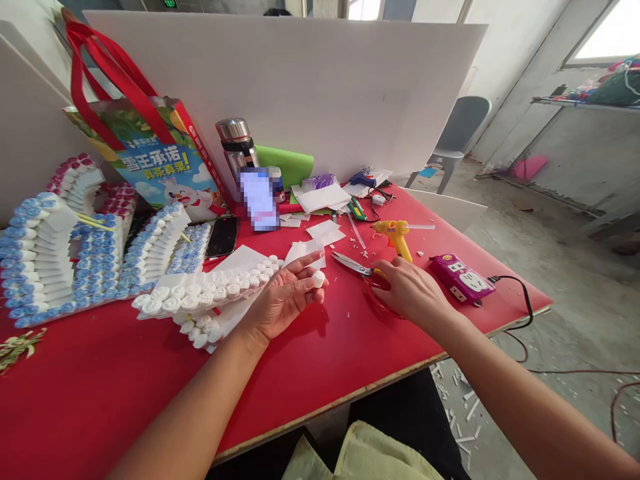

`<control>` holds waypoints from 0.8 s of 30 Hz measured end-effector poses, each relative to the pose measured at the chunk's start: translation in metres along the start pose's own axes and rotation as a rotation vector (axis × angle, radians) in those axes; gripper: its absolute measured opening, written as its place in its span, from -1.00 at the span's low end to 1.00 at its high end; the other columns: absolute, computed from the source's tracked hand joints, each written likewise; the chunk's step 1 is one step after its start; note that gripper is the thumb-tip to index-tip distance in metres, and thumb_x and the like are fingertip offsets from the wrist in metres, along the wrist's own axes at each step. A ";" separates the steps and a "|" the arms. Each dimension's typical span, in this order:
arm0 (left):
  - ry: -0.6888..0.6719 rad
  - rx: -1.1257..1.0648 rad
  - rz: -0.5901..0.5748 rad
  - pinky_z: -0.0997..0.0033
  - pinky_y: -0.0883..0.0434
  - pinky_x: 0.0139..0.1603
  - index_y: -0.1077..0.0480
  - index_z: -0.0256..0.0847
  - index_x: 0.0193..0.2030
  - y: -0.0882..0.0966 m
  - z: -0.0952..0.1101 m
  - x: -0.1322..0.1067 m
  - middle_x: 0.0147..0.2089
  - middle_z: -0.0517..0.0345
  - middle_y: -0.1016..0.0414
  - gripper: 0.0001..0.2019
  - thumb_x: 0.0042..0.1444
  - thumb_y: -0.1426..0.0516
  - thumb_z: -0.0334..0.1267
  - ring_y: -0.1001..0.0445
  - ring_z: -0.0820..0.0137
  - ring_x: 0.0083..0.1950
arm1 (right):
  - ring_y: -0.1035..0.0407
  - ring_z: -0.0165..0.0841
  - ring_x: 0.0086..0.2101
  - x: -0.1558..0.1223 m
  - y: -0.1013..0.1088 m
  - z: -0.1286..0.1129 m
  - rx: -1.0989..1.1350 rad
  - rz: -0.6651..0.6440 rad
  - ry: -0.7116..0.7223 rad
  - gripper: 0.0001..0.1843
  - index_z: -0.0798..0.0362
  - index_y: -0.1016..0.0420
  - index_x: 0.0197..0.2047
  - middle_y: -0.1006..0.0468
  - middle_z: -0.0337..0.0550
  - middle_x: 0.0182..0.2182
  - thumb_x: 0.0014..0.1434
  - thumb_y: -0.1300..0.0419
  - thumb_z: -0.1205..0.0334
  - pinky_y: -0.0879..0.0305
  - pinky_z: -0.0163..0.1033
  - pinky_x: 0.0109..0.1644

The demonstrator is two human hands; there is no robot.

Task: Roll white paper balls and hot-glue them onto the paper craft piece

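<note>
A small white rolled paper rose [318, 279] is pinched between the thumb and fingers of my left hand [285, 292], held above the table. My right hand [407, 287] is closed at the handles of a pair of scissors [353, 263], whose blades point left and lie low over the red tabletop. Part of the red and yellow handles is hidden under my fingers. Close beyond that hand lies a yellow hot glue gun [395, 235] with a clear glue stick in its back. Left of my left hand are rows of white paper roses [200, 293] on folded white paper.
Blue and white paper-rose pieces [40, 260], a gift bag [165, 160], a steel flask [237, 143] and a blurred phone [259, 200] stand on the left and back. A purple power strip [461, 279] sits near the right edge, its cord hanging off. Paper sheets [325, 232] are scattered mid-table.
</note>
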State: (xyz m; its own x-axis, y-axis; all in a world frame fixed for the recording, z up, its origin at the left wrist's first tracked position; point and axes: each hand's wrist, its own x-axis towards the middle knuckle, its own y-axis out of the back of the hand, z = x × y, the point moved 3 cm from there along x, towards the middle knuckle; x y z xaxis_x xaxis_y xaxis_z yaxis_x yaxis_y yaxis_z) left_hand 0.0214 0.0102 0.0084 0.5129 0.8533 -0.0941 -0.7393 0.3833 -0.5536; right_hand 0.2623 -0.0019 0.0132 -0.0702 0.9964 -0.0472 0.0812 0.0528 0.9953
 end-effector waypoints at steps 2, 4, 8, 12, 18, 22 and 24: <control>0.017 -0.003 -0.008 0.45 -0.46 -0.27 -0.46 -0.16 0.20 0.001 0.000 0.000 -0.26 0.11 -0.53 -0.47 0.04 -0.34 -0.34 -0.48 0.48 -0.37 | -0.46 -0.18 -0.19 0.003 0.007 -0.001 0.046 0.033 0.082 -0.63 -0.03 -0.55 0.05 -0.49 0.05 -0.08 0.21 -0.24 0.04 -0.25 -0.21 -0.24; 0.019 0.003 -0.011 0.45 -0.46 -0.27 -0.46 -0.15 0.20 0.002 0.000 0.000 -0.25 0.10 -0.54 -0.46 0.04 -0.34 -0.34 -0.48 0.47 -0.37 | -0.45 -0.21 -0.18 0.004 0.016 -0.001 0.184 0.072 0.124 -0.68 -0.06 -0.59 0.02 -0.51 -0.01 -0.08 0.20 -0.28 0.11 -0.29 -0.21 -0.16; 0.015 0.001 -0.045 0.46 -0.45 -0.27 -0.47 -0.16 0.20 0.001 -0.002 0.000 -0.27 0.10 -0.53 -0.47 0.05 -0.33 -0.36 -0.49 0.47 -0.37 | -0.42 -0.30 -0.34 0.005 0.024 -0.009 0.632 0.180 0.124 -0.88 0.00 -0.65 -0.31 -0.58 -0.16 -0.30 0.16 -0.29 0.18 -0.30 -0.21 -0.21; 0.037 0.011 -0.080 0.45 -0.44 -0.28 -0.49 -0.13 0.18 -0.001 -0.003 -0.001 -0.27 0.11 -0.52 -0.48 0.03 -0.33 -0.37 -0.50 0.46 -0.36 | -0.42 -0.29 -0.37 0.009 0.018 -0.026 1.055 0.144 0.207 -0.83 0.04 -0.66 -0.39 -0.58 -0.17 -0.42 0.06 -0.38 0.11 -0.32 -0.20 -0.25; 0.050 0.008 -0.093 0.44 -0.45 -0.30 -0.51 -0.12 0.16 -0.003 -0.004 -0.002 -0.26 0.12 -0.50 -0.49 0.01 -0.33 -0.38 -0.50 0.44 -0.36 | -0.39 -0.36 -0.46 0.018 0.014 -0.042 1.196 0.054 0.166 -0.56 0.13 -0.65 -0.33 -0.51 -0.17 -0.54 0.25 -0.21 -0.10 -0.31 -0.22 -0.28; 0.055 0.000 -0.122 0.45 -0.46 -0.30 -0.50 -0.14 0.18 -0.005 -0.004 -0.003 -0.28 0.12 -0.49 -0.48 0.03 -0.31 -0.40 -0.50 0.46 -0.39 | -0.39 -0.43 -0.49 0.020 0.015 -0.052 1.303 0.082 0.166 -0.48 0.11 -0.58 0.03 -0.60 -0.14 -0.34 0.24 -0.21 -0.15 -0.33 -0.24 -0.32; 0.058 -0.009 -0.153 0.45 -0.46 -0.30 -0.49 -0.17 0.19 -0.005 -0.005 -0.003 -0.28 0.11 -0.49 -0.48 0.04 -0.30 -0.40 -0.50 0.46 -0.39 | -0.43 -0.40 -0.46 0.021 0.013 -0.060 1.338 0.102 0.192 -0.47 0.10 -0.57 0.01 -0.61 -0.13 -0.31 0.11 -0.36 -0.12 -0.36 -0.25 -0.32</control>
State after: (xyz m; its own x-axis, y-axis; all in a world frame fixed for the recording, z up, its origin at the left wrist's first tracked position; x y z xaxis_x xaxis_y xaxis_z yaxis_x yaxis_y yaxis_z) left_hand 0.0257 0.0045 0.0072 0.6440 0.7630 -0.0559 -0.6467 0.5038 -0.5727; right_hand 0.2027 0.0155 0.0300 -0.1333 0.9807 0.1432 0.9831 0.1126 0.1443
